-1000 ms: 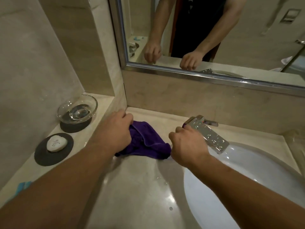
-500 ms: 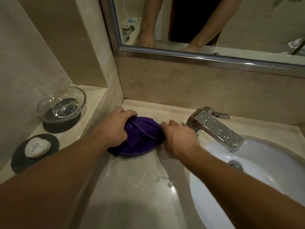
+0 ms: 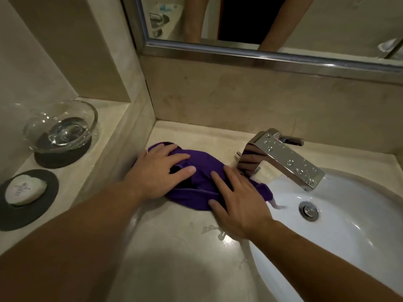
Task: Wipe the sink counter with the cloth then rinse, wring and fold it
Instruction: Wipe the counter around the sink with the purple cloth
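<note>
A crumpled purple cloth (image 3: 201, 165) lies on the beige stone counter (image 3: 174, 253), in the back corner left of the chrome tap (image 3: 283, 158). My left hand (image 3: 157, 171) rests flat on the cloth's left part, fingers spread. My right hand (image 3: 239, 199) presses flat on its right part, also with fingers apart. One end of the cloth hangs over the rim of the white sink (image 3: 349, 247). Small water puddles sit on the counter just below my right hand.
A raised ledge on the left carries a glass bowl (image 3: 63, 125) on a dark coaster and a wrapped soap (image 3: 25, 189) on another coaster. The mirror frame (image 3: 261, 55) runs above the backsplash. The sink drain (image 3: 308, 210) is to the right.
Both hands have gone from bunched grips on the cloth to flat, spread palms on it. The cloth now lies more stretched out toward the sink. The view has moved closer.
</note>
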{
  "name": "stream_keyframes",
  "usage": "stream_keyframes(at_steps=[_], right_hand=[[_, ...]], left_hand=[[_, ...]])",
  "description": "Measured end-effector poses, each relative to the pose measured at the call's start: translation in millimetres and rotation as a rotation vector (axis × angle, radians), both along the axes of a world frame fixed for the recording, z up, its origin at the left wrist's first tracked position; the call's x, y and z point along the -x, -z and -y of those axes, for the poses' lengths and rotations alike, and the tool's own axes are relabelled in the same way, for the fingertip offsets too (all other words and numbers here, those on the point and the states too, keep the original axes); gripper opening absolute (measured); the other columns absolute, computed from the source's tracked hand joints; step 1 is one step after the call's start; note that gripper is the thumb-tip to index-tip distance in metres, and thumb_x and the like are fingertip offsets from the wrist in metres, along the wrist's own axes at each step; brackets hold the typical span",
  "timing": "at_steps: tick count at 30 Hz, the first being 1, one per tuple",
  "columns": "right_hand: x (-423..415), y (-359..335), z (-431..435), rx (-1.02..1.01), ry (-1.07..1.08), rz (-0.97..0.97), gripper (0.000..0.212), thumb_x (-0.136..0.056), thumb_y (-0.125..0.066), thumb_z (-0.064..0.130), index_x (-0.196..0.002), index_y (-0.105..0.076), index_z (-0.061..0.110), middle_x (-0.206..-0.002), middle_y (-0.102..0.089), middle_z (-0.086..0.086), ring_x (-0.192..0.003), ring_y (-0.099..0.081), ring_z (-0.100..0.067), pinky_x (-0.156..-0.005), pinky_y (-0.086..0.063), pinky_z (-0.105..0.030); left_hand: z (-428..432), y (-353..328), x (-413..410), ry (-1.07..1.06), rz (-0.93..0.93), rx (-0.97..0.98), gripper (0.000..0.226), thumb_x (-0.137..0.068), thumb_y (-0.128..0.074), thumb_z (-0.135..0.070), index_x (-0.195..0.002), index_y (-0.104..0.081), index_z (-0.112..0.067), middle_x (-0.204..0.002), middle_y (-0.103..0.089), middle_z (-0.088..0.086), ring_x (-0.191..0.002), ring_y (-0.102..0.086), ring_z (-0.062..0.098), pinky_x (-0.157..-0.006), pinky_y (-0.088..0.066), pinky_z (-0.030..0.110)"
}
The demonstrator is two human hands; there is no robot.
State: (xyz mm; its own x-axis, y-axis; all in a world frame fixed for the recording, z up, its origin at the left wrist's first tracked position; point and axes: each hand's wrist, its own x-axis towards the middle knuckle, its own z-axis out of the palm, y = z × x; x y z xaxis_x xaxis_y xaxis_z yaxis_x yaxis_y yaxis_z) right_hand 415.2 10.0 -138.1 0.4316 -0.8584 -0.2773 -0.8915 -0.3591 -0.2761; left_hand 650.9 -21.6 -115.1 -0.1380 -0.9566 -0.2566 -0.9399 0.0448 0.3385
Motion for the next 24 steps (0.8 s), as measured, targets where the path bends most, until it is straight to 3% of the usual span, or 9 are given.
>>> stream_keyframes(at_steps=[2,4,5,8,10,13,19,24], right_hand=[[5,12,1,0.042,0.02,0.051,0.064,-0.102,-0.025,0.06,-0.159,-0.016,0.033,-0.17,-0.007,-0.003,-0.156,-0.006,-0.021,-0.123,-0.004,-0.036],[1,16,6,0.15,-0.014,0.09,0.06,-0.101,-0.033,0.058,-0.15,-0.039,0.025,-0.165,-0.026,-0.007,-0.153,-0.022,-0.024,-0.125,-0.021,-0.042],[-3,17,9,0.183,-0.029,0.103,0.06,-0.1,-0.036,0.058,-0.148,-0.041,0.022,-0.164,-0.029,-0.008,-0.152,-0.024,-0.024,-0.124,-0.022,-0.041],[-11,24,21,0.127,-0.045,0.102,0.067,-0.102,-0.021,0.061,-0.16,-0.009,0.031,-0.17,-0.003,0.001,-0.156,-0.002,-0.015,-0.12,0.003,-0.027],[-13,25,29,0.118,-0.06,0.075,0.064,-0.103,-0.011,0.058,-0.16,0.005,0.034,-0.169,0.009,0.004,-0.155,0.008,-0.012,-0.124,0.005,-0.029],[-21,27,41,0.104,-0.085,0.038,0.061,-0.106,-0.01,0.051,-0.161,0.006,0.028,-0.169,0.012,0.001,-0.155,0.011,-0.014,-0.127,0.0,-0.035],[-45,28,66,0.111,-0.028,0.019,0.063,-0.107,-0.016,0.044,-0.161,0.006,0.019,-0.17,0.008,-0.007,-0.156,0.008,-0.021,-0.125,0.005,-0.034],[-56,26,85,0.144,-0.009,-0.043,0.066,-0.105,-0.019,0.043,-0.161,0.004,0.016,-0.17,0.006,-0.008,-0.156,0.007,-0.027,-0.126,0.0,-0.049]], left_hand=[[1,11,3,-0.016,0.038,0.052,0.071,-0.081,-0.03,-0.08,-0.142,-0.041,-0.048,-0.165,-0.021,-0.006,-0.152,-0.014,0.02,-0.121,-0.015,0.056],[0,24,9,-0.026,0.076,0.056,0.062,-0.089,-0.043,-0.068,-0.146,-0.029,-0.048,-0.167,-0.01,-0.006,-0.154,-0.008,0.024,-0.121,-0.011,0.06],[-1,29,12,-0.041,0.083,0.059,0.064,-0.091,-0.044,-0.064,-0.15,-0.021,-0.049,-0.167,-0.005,-0.007,-0.154,-0.004,0.025,-0.121,-0.008,0.06],[-4,42,18,-0.091,0.117,0.116,0.066,-0.093,-0.036,-0.064,-0.153,-0.013,-0.049,-0.167,-0.006,-0.007,-0.154,-0.005,0.023,-0.122,-0.003,0.057],[-1,46,17,-0.087,0.131,0.183,0.065,-0.09,-0.028,-0.067,-0.152,-0.022,-0.048,-0.165,-0.018,-0.007,-0.151,-0.014,0.02,-0.122,-0.009,0.056],[10,50,12,-0.094,0.12,0.235,0.066,-0.085,-0.024,-0.067,-0.147,-0.036,-0.045,-0.158,-0.033,-0.006,-0.145,-0.028,0.019,-0.12,-0.02,0.053],[48,55,8,-0.088,0.103,0.292,0.064,-0.085,-0.034,-0.061,-0.143,-0.047,-0.039,-0.154,-0.041,0.0,-0.139,-0.04,0.022,-0.116,-0.029,0.05],[79,55,-2,0.017,0.098,0.291,0.071,-0.081,-0.027,-0.064,-0.145,-0.044,-0.041,-0.16,-0.033,0.002,-0.148,-0.025,0.029,-0.12,-0.021,0.052]])
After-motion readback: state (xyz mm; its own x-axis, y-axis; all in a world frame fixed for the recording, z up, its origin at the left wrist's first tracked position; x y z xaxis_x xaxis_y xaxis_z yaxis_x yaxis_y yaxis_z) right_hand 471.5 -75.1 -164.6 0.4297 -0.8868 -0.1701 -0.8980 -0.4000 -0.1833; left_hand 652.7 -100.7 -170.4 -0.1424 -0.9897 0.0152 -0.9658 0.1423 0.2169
